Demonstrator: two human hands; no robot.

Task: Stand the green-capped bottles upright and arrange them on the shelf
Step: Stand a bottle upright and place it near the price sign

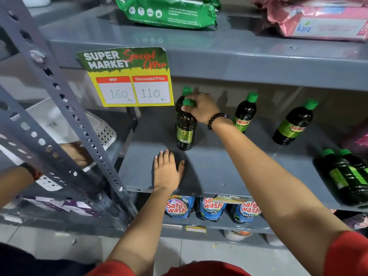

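Note:
On the grey middle shelf (pixel 209 176) a dark bottle with a green cap (pixel 185 132) stands upright, and my right hand (pixel 201 108) grips its neck from above. A second green-capped bottle (pixel 186 91) stands right behind it, mostly hidden. My left hand (pixel 167 170) lies flat and open on the shelf just in front of the held bottle. Two more bottles stand upright to the right, one in the middle (pixel 245 113) and one further right (pixel 292 124). At the far right edge two bottles (pixel 348 176) lie on their sides.
A yellow price sign (pixel 129 78) hangs from the upper shelf edge left of the bottles. Green and pink packs (pixel 169 12) lie on the top shelf. Safewash pouches (pixel 213 208) fill the shelf below. A slotted grey upright (pixel 65 108) stands at left; another person's hand (pixel 77 154) shows behind it.

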